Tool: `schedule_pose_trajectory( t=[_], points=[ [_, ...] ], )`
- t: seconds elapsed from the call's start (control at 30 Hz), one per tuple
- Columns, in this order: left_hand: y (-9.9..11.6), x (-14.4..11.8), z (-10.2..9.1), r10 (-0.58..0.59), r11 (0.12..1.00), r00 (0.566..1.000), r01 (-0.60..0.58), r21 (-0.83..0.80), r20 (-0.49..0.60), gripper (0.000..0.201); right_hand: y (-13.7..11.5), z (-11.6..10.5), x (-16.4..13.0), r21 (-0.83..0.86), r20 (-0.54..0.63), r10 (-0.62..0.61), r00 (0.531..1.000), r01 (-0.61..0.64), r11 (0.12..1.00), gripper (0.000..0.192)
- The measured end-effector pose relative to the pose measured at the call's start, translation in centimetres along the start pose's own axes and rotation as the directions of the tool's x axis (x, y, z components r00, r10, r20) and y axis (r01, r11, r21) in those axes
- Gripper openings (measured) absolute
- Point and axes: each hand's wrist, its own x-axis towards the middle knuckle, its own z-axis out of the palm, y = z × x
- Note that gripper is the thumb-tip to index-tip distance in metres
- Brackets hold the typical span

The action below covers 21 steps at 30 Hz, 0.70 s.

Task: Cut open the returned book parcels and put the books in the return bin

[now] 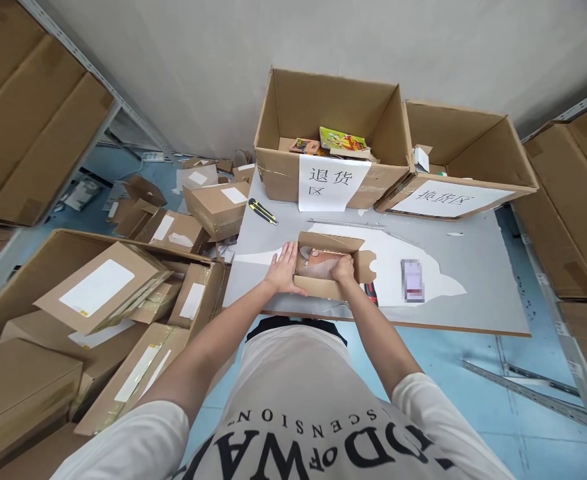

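Against left hand (282, 269): open carton (319, 288), right hand (343, 268) inside.

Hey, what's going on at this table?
A person in a white shirt is handling a small open cardboard box on a grey table. The left hand rests against its left end. The right hand is inside, at a brownish item; whether it is grasped is unclear. A box cutter lies nearby, and two larger labelled boxes stand behind.

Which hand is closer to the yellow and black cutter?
Left. The left hand touches the open box on the side nearer the cutter; the right hand reaches inside, farther off.
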Motion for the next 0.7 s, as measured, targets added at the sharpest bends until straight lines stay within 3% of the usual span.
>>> schedule_pose_trajectory(
  t=[0.1,0.27,0.5,0.6,0.7],
  points=[
    [0.1,-0.1,0.0,-0.009,1.0,1.0,0.009,-0.002,0.005,0.146,0.0,0.7,0.3,0.09,-0.005,0.097,0.995,-0.096,0.991,0.064],
    [0.4,-0.5,0.1,-0.02,0.999,1.0,0.021,-0.026,0.019,0.153,-0.6,2.4,0.2,0.202,-0.078,0.128,0.989,-0.11,0.973,0.079],
    [0.4,-0.4,-0.3,-0.022,0.999,0.999,0.024,-0.049,0.033,0.146,-0.9,3.1,1.7,0.198,-0.1,0.165,0.981,-0.143,0.97,0.076],
    [0.5,-0.2,-0.4,-0.02,0.999,0.999,0.022,-0.049,0.044,0.144,-0.6,2.9,2.2,0.16,-0.107,0.098,0.989,-0.08,0.984,0.071],
    [0.6,-0.2,-0.4,-0.02,0.999,0.999,0.022,-0.044,0.049,0.143,-0.1,2.6,2.6,0.131,-0.078,-0.119,0.99,0.129,0.983,0.05]
  ],
)
